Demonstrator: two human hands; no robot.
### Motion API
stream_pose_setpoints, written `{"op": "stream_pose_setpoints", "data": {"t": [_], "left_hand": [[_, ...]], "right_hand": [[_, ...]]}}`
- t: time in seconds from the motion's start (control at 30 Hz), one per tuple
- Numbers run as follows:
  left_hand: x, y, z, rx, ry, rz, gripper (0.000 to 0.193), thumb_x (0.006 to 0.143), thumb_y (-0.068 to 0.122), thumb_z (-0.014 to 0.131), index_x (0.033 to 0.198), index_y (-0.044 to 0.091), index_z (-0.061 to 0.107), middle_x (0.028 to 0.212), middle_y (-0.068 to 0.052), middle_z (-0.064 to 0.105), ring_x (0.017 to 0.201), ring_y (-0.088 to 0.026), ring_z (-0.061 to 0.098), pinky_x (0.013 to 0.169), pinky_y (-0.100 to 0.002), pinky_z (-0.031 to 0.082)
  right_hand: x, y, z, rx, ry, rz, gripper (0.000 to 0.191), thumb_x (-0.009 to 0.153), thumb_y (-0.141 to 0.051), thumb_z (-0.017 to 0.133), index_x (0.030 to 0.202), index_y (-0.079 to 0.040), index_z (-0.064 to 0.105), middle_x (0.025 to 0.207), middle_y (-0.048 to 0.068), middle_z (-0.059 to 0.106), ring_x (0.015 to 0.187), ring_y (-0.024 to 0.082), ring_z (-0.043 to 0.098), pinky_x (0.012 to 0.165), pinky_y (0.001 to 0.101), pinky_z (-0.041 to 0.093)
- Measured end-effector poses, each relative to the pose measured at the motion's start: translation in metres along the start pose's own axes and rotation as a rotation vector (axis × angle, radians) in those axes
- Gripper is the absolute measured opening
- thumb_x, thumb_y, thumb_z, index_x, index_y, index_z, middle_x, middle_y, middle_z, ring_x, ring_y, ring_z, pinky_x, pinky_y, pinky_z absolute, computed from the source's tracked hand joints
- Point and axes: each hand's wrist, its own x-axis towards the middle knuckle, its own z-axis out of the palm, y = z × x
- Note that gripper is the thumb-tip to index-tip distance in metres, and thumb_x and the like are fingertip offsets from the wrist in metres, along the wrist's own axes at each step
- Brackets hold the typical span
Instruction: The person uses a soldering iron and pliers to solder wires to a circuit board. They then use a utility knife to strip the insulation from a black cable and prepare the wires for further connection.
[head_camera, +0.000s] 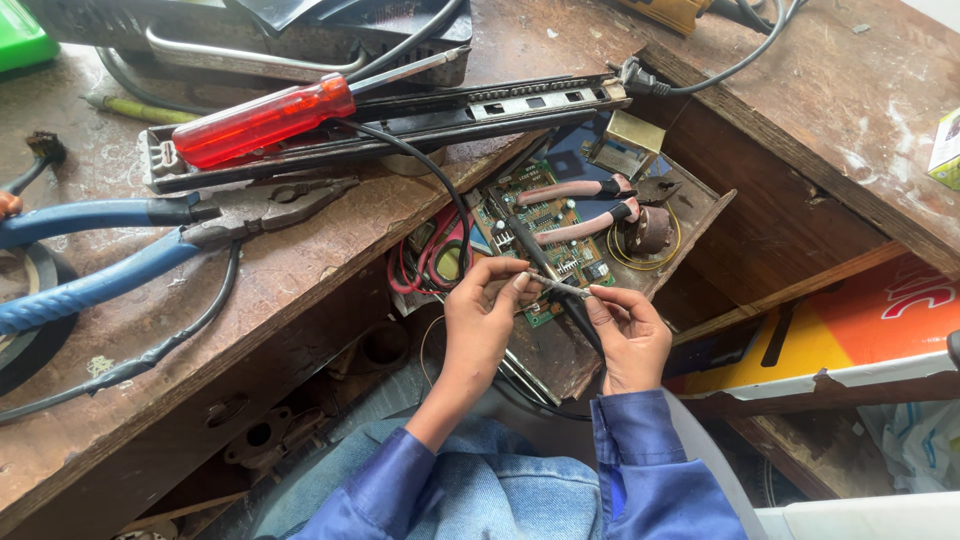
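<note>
thin wire (558, 288): short, pale, metallic | stretched nearly level, pinched at each end between fingertips | hangs just above green circuit board (545, 228) | board: studded with small parts, lying tilted in the open wooden drawer, pink-handled cutters resting on it

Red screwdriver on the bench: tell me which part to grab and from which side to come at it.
Take the red screwdriver by its thick red handle, coming down from above. It lies flat across the black metal rail, handle toward the left and fully exposed. The thin shaft points right toward the black cable, so stay off that end. Both the left hand and right hand are busy.
</note>
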Motion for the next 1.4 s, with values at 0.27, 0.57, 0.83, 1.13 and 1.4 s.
{"op": "stream_pose_setpoints", "data": {"t": [0.27,0.57,0.83,1.13,1.4], "left_hand": [[0.0019,0.0019,-0.0044,0.057,-0.002,0.014,0.012,0.100,0.004,0.061,0.110,-0.002,0.066,0.095,-0.007,0.073,0.088,-0.012,0.072,0.080,-0.027,0.061],[0.0037,-0.0014,-0.0081,0.132,0.035,0.026,0.014,0.101,0.012,0.062,0.105,-0.001,0.065,0.088,-0.004,0.070,0.078,-0.009,0.068,0.072,-0.024,0.057],[0.0033,-0.0015,-0.0088,0.215,0.043,0.010,0.018,0.101,0.017,0.063,0.102,-0.001,0.065,0.084,-0.004,0.070,0.076,-0.009,0.067,0.069,-0.024,0.056],[0.0016,0.0051,-0.0067,0.244,0.059,-0.045,0.024,0.101,0.026,0.065,0.096,0.002,0.065,0.079,-0.002,0.067,0.072,-0.007,0.061,0.064,-0.023,0.050],[0.0016,-0.0003,-0.0083,0.249,0.037,-0.013,0.018,0.102,0.018,0.062,0.098,0.001,0.063,0.082,-0.004,0.068,0.076,-0.009,0.064,0.069,-0.024,0.054]], "right_hand": [[-0.0011,-0.0072,0.0022,0.010,-0.002,0.078,0.021,0.089,0.003,0.077,0.109,0.002,0.072,0.101,0.008,0.074,0.092,0.011,0.068,0.085,0.0241,0.055],[-0.0026,-0.0067,0.0040,-0.242,-0.059,-0.052,0.022,0.086,0.001,0.081,0.107,0.002,0.075,0.106,0.008,0.075,0.101,0.014,0.067,0.093,0.0262,0.052],[-0.0004,-0.0036,0.0021,-0.177,-0.076,-0.021,0.025,0.086,0.004,0.078,0.111,0.003,0.073,0.112,0.011,0.074,0.107,0.015,0.068,0.097,0.0281,0.053],[0.0003,-0.0066,0.0030,-0.163,-0.076,-0.002,0.024,0.087,0.003,0.077,0.111,0.002,0.073,0.112,0.011,0.075,0.106,0.015,0.068,0.097,0.0281,0.053],[-0.0001,-0.0064,0.0030,-0.145,-0.078,0.007,0.024,0.087,0.002,0.078,0.111,0.003,0.073,0.111,0.011,0.075,0.105,0.015,0.069,0.095,0.0280,0.054]]}}
